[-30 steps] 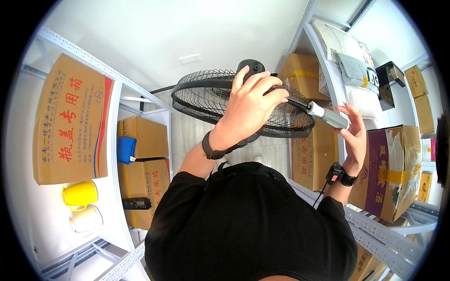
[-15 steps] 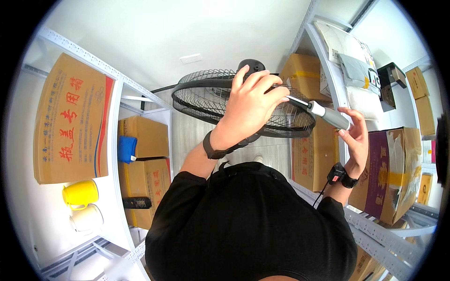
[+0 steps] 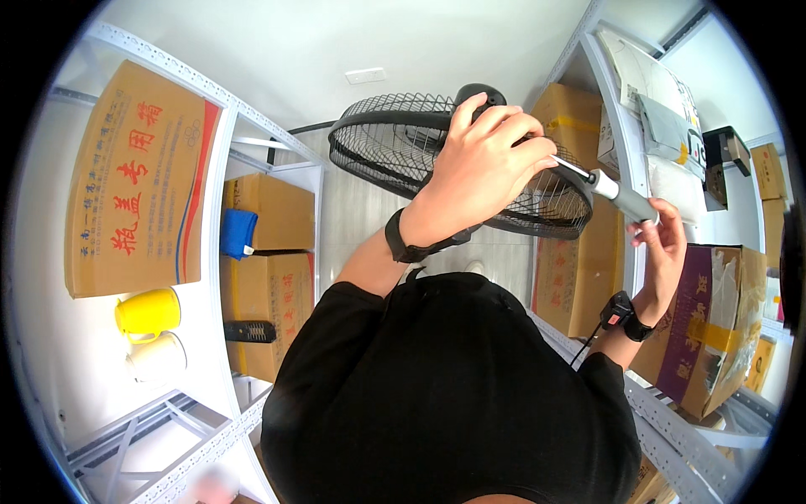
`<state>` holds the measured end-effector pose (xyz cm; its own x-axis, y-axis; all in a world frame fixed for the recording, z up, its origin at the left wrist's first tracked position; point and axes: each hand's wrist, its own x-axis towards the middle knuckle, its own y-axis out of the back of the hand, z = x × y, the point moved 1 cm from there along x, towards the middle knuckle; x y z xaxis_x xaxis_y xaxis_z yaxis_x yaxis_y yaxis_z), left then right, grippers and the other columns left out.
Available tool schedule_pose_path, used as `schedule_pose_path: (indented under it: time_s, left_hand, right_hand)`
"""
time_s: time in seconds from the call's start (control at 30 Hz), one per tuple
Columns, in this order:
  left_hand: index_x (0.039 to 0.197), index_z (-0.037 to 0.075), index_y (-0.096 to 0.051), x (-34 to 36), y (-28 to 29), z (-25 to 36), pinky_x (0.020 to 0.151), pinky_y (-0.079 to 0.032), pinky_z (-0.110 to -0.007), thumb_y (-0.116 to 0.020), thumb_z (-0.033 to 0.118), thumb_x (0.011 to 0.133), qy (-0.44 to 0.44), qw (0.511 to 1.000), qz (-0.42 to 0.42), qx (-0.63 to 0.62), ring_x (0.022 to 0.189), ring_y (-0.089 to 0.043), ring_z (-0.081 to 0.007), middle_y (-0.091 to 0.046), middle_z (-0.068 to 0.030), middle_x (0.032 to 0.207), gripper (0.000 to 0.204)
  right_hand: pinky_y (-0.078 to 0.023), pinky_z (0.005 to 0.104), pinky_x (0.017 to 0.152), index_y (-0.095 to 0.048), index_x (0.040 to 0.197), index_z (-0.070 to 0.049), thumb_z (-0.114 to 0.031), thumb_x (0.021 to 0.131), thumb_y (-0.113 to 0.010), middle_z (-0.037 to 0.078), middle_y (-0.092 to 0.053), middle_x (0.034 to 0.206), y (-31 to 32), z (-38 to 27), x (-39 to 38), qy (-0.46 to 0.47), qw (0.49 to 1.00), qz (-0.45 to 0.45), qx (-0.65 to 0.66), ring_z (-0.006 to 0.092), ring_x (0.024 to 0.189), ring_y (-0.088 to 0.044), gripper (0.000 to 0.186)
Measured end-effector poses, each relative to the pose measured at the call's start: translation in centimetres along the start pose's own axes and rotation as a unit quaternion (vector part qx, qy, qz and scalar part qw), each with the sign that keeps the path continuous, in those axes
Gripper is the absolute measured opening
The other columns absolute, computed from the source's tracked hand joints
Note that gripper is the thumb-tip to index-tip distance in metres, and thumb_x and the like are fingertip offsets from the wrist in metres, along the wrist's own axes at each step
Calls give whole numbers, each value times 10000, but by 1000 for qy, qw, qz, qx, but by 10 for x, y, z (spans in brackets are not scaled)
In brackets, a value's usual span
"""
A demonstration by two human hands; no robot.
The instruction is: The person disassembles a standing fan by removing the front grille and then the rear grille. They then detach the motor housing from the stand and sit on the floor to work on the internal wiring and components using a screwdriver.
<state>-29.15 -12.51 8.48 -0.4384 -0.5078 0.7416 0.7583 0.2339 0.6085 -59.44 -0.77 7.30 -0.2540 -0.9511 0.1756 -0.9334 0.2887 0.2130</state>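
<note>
While the left hand (image 3: 478, 172) lies over the fan, the right hand (image 3: 663, 239) has a screwdriver (image 3: 623, 198) by its butt end

As the two hands meet at the black wire fan (image 3: 403, 160), its cage is tilted in view, sloping down from left to right, between the left rack (image 3: 214, 269) and the right rack (image 3: 600, 92). The left fingers arch over its upper edge, spread apart, the fingertips near the round black housing (image 3: 480, 97); whether they clench anything underneath cannot be told. The right fingers are grasping the end of the screwdriver's grey handle, with the palm off it. The pale shaft runs left above the cage to the left fingertips, where its point is hidden.

Beyond the fan stands the white wall (image 3: 445, 38) with a socket (image 3: 365, 76); the housing is the part that reaches furthest that way. On the left, a strip of grey floor (image 3: 353, 223) shows between cage and rack, and a black cord (image 3: 311, 128) passes from the cage's edge toward that rack. The right side looks tighter: the cage's lower right edge overlaps a brown carton (image 3: 579, 277) in view, and the right hand appears in front of the shelf edge, with a purple-banded carton (image 3: 705, 328) near the wrist. Toward the body, more floor shows between the cage and the black shirt (image 3: 453, 378).
</note>
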Motion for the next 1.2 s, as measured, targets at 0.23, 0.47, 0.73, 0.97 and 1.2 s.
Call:
schedule_pose_path:
  time_s: [0.23, 0.47, 0.73, 0.97, 1.2]
  left_hand:
    - [927, 183, -753, -6, -6, -5, 1076, -362, -552, -764, 295, 846, -13, 1000, 10, -2, 1106, -602, -215, -641, 13, 1020, 139]
    - [915, 202, -773, -1, -2, 3, 1041, -424, -481, -789, 299, 810, 11, 1000, 20, 5, 1037, -644, -186, -678, 44, 1020, 143]
    - [895, 170, -782, 2, -4, -5, 1015, -457, -442, -792, 297, 811, 7, 999, 38, -1, 925, -667, -188, -687, 50, 963, 153]
    - [875, 153, -779, 2, 0, -2, 1014, -465, -434, -808, 305, 791, 32, 999, 23, -24, 894, -669, -201, -694, 52, 966, 176]
    - [873, 144, -774, -1, 2, -4, 988, -472, -407, -816, 303, 779, 38, 999, 21, -20, 869, -668, -201, -695, 53, 971, 190]
  right_hand:
    - [-484, 213, 630, -560, 1311, -35, -336, 1059, -550, 84, -678, 910, -3, 2, -2, -3, 999, -27, 34, 118, 727, -641, 393]
    - [-499, 230, 659, -584, 1291, -37, -179, 1039, -580, 77, -660, 982, 3, 4, 0, -28, 1000, 11, 2, 122, 764, -655, 290]
    - [-491, 238, 657, -632, 1243, -44, -135, 957, -680, 59, -671, 923, -19, -10, 2, 41, 999, 15, 8, 121, 792, -658, 304]
    - [-487, 234, 657, -627, 1263, -48, -145, 946, -700, 57, -675, 919, 7, 7, 6, -67, 996, -12, 54, 116, 791, -651, 339]
    - [-471, 216, 672, -630, 1264, -49, -124, 939, -707, 76, -705, 913, -21, -3, 6, 47, 998, 20, 34, 111, 764, -623, 342]
